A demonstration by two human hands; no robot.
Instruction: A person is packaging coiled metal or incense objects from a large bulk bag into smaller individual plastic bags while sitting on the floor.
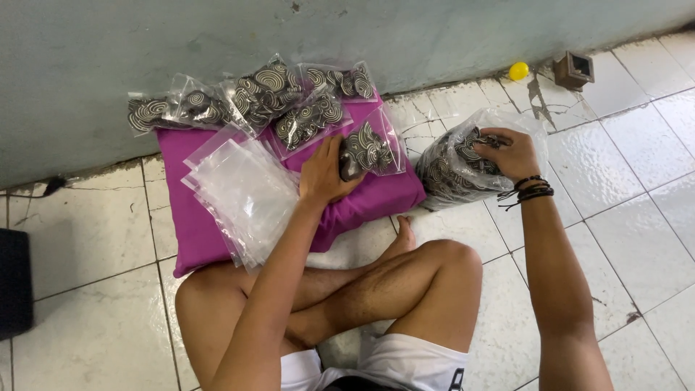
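Roughly left to right: dark flat object point(14, 282) at the frame's 9 o'clock edge on the white tiled floor point(94, 239). Magenta cushion point(190, 217) lies on the floor against the grey wall point(108, 51). Stack of empty clear zip bags point(242, 190) sits on the cushion's left half. Along the cushion's 12 o'clock edge, a row of filled small bags point(260, 98) holding black-and-white swirl-pattern pieces. Left hand point(326, 174) rests on the cushion at centre, fingers curled shut around one filled small bag point(365, 150), which sticks out toward 2 o'clock from the hand. Person sits cross-legged, bare knees at 6 o'clock, white shorts. Large clear bag point(452, 174) of the same swirl pieces stands on the floor just beside the cushion's 3 o'clock edge. Right hand point(512, 153), black bracelets on the wrist, is at the bag's mouth, fingers closed on a swirl piece point(474, 141) at the top. Yellow ball point(518, 71) and small brown box point(573, 69) by the wall at 1 o'clock.
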